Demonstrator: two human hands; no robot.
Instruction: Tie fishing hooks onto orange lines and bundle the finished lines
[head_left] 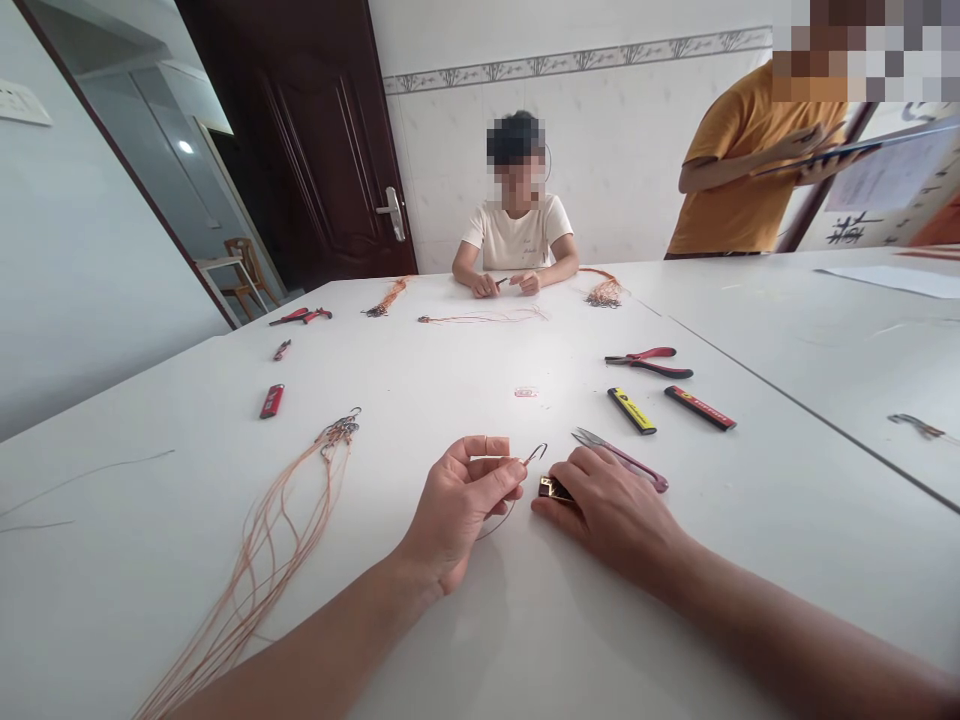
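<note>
My left hand (457, 510) pinches a small metal fishing hook (535, 456) between thumb and fingers, with a thin line (498, 523) curving down from it. My right hand (607, 507) grips a small black-and-gold lighter (556, 489), partly hidden by my fingers. Just beyond that hand lie pink-handled thread snips (622, 459). To the left of my left hand, a long bundle of tan lines (259, 555) spreads across the white table (420, 380), with hooks (341, 431) gathered at its far end.
Red-handled pliers (649, 362), a yellow lighter (631, 410) and a red lighter (700, 407) lie to the right. A seated person's hands (501, 285) work at the far side, near more line bundles. A standing person (750, 165) holds a clipboard (847, 150) at the back right.
</note>
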